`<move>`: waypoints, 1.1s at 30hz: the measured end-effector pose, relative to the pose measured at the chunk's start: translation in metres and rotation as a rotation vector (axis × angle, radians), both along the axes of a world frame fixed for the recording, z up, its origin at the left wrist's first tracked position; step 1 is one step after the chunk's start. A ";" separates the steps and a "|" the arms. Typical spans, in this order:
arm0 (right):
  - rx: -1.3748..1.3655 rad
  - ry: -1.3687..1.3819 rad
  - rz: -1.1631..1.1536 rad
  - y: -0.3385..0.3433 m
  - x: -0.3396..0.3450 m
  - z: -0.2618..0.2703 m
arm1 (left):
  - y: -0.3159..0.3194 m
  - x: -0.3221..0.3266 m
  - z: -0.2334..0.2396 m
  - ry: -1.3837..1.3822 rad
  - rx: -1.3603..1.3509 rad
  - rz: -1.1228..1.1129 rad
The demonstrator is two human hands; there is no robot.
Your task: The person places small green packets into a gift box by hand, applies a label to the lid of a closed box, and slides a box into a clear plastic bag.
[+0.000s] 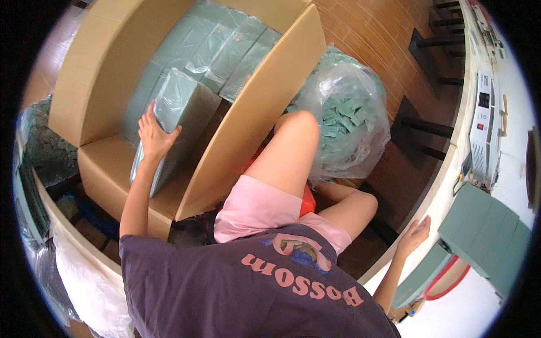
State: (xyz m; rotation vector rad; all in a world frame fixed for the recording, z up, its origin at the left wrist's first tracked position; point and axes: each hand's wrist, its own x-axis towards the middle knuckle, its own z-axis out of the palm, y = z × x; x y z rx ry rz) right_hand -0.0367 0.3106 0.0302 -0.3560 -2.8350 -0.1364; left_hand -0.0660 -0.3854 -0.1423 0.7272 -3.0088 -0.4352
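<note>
My left hand spans a green box wrapped in clear plastic, thumb on one side and fingers on the other. This box sits at the near end of a large open cardboard carton, its near end raised off the carton's near flap. Behind it, several more plastic-wrapped green boxes fill the carton in rows. Over the edge of the white table on the right is my right hand, fingers blurred; I cannot tell whether it holds something small. Close to it are stacked green boxes.
Beyond my knees, a clear plastic bag full of small green packets stands on the wood-look floor. A white machine with a red switch sits on the right table. Black table legs stand underneath. White plastic sheeting lies at left.
</note>
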 end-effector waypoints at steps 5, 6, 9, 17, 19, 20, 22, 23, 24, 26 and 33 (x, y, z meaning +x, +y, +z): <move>-0.110 0.078 0.098 -0.010 0.004 0.008 | 0.000 -0.010 0.152 0.372 0.116 0.130; -0.174 0.092 0.089 -0.009 0.007 0.007 | 0.003 -0.016 0.181 0.426 0.213 0.175; -0.347 0.149 0.144 -0.024 0.007 0.009 | 0.015 -0.024 0.244 0.616 0.522 0.190; -0.776 0.189 0.567 -0.105 0.001 0.057 | 0.096 -0.055 0.318 0.764 1.457 -0.088; -0.779 0.197 0.648 -0.112 0.003 0.075 | 0.149 -0.070 0.329 0.667 1.721 -0.133; -0.848 0.215 0.656 -0.111 0.005 0.082 | 0.174 -0.072 0.331 0.546 1.785 -0.153; -1.017 0.218 0.676 -0.104 0.009 0.094 | 0.214 -0.069 0.335 0.292 1.873 -0.181; -1.119 0.259 0.685 -0.095 0.014 0.103 | 0.234 -0.074 0.330 0.183 1.900 -0.238; -1.236 0.298 0.705 -0.089 0.026 0.109 | 0.252 -0.081 0.319 0.076 1.914 -0.288; -1.342 0.471 0.582 -0.079 0.055 0.126 | 0.279 -0.097 0.283 -0.132 1.962 -0.471; -0.655 1.016 0.031 -0.055 0.155 0.220 | 0.423 -0.105 0.304 -0.830 1.822 -0.818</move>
